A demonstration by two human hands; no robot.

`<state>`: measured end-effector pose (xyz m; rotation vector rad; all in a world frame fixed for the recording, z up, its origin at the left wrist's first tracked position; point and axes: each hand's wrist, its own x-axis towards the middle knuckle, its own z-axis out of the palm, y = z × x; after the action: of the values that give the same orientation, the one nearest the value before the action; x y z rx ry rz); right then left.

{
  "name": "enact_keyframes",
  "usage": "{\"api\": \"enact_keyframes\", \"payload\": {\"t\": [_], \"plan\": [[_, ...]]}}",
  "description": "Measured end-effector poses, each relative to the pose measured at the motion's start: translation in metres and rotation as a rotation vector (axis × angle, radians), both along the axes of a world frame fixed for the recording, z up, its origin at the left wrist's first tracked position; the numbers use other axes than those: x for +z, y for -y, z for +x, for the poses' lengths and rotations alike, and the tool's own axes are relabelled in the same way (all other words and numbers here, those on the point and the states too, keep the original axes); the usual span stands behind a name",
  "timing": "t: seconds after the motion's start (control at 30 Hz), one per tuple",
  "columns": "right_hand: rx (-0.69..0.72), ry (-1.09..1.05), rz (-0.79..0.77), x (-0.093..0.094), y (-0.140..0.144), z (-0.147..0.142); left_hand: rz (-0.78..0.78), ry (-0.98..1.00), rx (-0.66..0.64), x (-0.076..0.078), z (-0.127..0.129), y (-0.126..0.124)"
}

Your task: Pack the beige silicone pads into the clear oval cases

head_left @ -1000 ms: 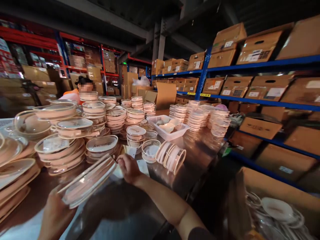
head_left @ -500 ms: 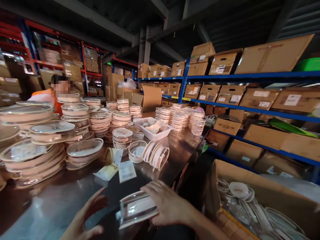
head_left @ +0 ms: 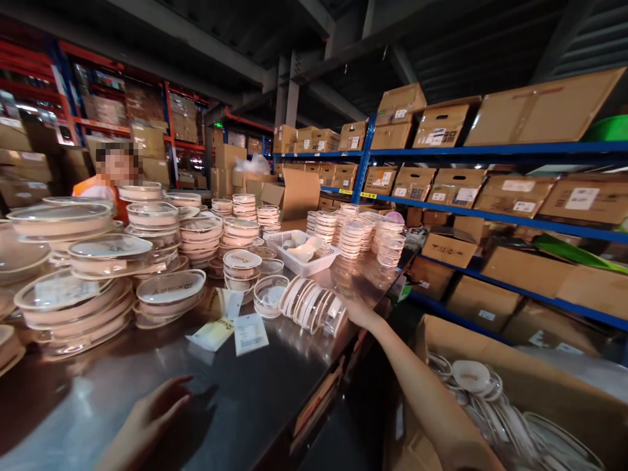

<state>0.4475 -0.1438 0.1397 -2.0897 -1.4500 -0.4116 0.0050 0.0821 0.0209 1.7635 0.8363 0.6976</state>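
My right hand [head_left: 358,310] reaches out over the table's right side, its fingers at the near end of a row of round clear pouches [head_left: 305,303] with cream rims. It grips the end pouch [head_left: 336,316], which stands on edge against the others; the fingertips are partly hidden. My left hand [head_left: 153,413] hovers low over the bare metal table [head_left: 220,399], holding nothing, fingers loosely apart. Ahead of it lie a white printed card [head_left: 251,333] and a yellowish packet [head_left: 212,335]. A short stack of pouches [head_left: 242,269] stands just behind the row.
Tall stacks of round pouches [head_left: 73,307] crowd the table's left. A white basket [head_left: 307,266] sits mid-table, with more stacks [head_left: 353,235] behind. A carton [head_left: 495,347] of pouches stands at my right, before blue shelving [head_left: 366,157] with boxes. A person [head_left: 110,186] is across the table.
My right hand has carried a clear pouch from the near table edge forward to the end of the row. My left hand has dropped lower and slightly left.
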Motion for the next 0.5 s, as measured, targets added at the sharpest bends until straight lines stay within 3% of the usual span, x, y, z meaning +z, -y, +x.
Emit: {"api": "enact_keyframes", "payload": {"t": [0.13,0.27,0.37,0.5], "plan": [[0.032,0.101,-0.017,-0.003,-0.011,-0.016,0.035,0.003,-0.016,-0.005,-0.002,-0.01],[0.137,0.293,0.018,-0.03,-0.033,-0.054,0.081,-0.068,-0.042,-0.006,0.002,-0.01],[0.277,0.418,-0.07,-0.055,-0.074,-0.092,0.121,-0.116,-0.041,-0.003,0.004,-0.006],[0.116,0.264,-0.296,-0.071,-0.151,-0.132,0.127,-0.106,-0.005,0.002,0.0,-0.004]]}}
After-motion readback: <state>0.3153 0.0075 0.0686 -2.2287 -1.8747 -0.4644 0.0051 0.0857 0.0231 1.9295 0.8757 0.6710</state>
